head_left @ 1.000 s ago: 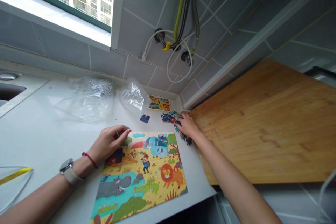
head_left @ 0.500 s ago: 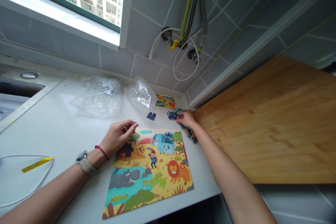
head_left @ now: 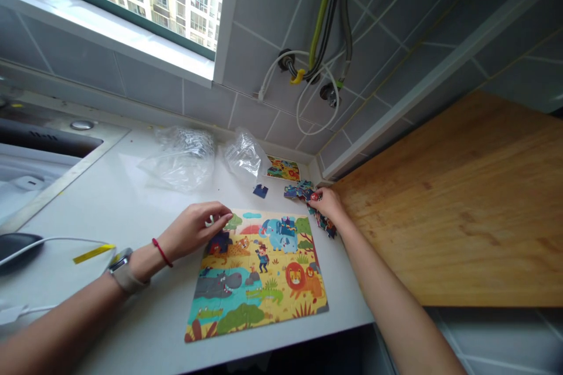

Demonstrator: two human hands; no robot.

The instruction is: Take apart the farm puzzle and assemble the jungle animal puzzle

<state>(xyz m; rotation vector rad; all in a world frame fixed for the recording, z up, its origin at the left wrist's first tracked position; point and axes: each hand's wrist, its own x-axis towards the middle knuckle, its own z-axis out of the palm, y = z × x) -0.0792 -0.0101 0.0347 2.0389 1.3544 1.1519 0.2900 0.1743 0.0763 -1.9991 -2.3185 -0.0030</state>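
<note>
We see a nearly finished animal jigsaw puzzle lying flat on the white countertop, close to the counter's front edge, its picture showing an elephant, a lion, a hippo and a crocodile. Our left hand rests at the puzzle's upper left corner, fingers curled loosely with the fingertips touching the top edge of the puzzle; it seems to pinch something small and pale, though we cannot tell what. A watch and a red cord sit on that wrist.

Our right hand reaches to the far right of the counter, fingers closed down onto a small heap of loose puzzle pieces that lies just beyond the puzzle's upper right corner; some pieces show under the hand, and whether any is truly gripped we cannot tell. One dark blue single piece lies apart, between the heap and the plastic bags.

Behind the puzzle, two crumpled clear plastic bags lie near the tiled wall, and a small picture card lies beside them in the corner. To the right, a wooden board adjoins the counter. At the left edge we see a yellow strip, a white cable and part of a sink. Hoses and cables hang on the wall above.
</note>
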